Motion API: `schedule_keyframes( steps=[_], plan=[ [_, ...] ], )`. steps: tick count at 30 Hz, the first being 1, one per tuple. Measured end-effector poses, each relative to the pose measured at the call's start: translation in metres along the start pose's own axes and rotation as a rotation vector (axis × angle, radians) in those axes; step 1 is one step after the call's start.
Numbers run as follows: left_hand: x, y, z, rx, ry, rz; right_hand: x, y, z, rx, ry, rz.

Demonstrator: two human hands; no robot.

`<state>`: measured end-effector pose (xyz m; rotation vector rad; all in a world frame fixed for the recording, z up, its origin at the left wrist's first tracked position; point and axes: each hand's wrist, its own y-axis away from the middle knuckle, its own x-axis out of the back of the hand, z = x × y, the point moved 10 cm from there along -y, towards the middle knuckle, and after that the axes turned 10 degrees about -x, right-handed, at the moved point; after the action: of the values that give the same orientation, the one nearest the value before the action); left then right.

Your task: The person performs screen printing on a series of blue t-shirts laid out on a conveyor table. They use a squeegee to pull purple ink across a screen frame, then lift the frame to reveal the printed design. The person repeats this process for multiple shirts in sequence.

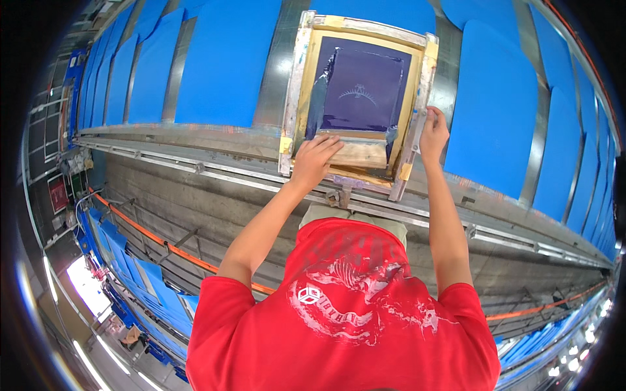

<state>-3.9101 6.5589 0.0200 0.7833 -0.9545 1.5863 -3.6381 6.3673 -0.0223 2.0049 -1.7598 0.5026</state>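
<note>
In front of me a screen printing frame (427,73) lies on the long table, its worn edges patched with yellow tape. Dark purple ink covers the mesh (365,116), where a small pale arched design shows in the middle. A squeegee (365,154) with a wide wooden handle rests across the near end of the mesh. My left hand (315,158) is closed over the left end of that squeegee, its thumb side hidden. At the frame's right edge, my right hand (433,135) pinches the side bar between thumb and fingers.
Blue sheets (225,65) lie in a row on the metal table to the left, with more blue sheets (499,111) to the right. A metal rail (261,181) runs along the table's near edge. Behind me stretches an orange bar (186,255) beside another table of blue sheets.
</note>
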Motion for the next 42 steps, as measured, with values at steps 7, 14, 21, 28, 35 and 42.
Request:
schedule_keyframes(
  steps=[7, 14, 21, 28, 35, 42],
  plan=[
    [-0.015, 0.052, 0.010, -0.096, -0.027, -0.111, -0.012, -0.005, 0.014, -0.062, 0.142, -0.083],
    [-0.003, -0.078, -0.058, -0.092, -0.069, 0.049, -0.035, 0.002, -0.107, 0.499, 0.498, -0.383],
    [0.004, -0.196, -0.114, -0.009, -0.037, -0.030, -0.111, -0.028, -0.105, 0.490, 0.565, -0.478],
    [-0.012, -0.059, -0.039, -0.130, -0.143, 0.017, -0.062, 0.114, -0.057, 0.514, 0.544, -0.362],
    [0.020, -0.162, -0.088, -0.060, 0.070, 0.070, -0.081, 0.006, -0.119, 0.561, 0.614, -0.224],
    [-0.013, -0.111, -0.072, -0.036, -0.055, -0.037, -0.078, 0.067, -0.070, 0.463, 0.534, -0.285]
  ],
)
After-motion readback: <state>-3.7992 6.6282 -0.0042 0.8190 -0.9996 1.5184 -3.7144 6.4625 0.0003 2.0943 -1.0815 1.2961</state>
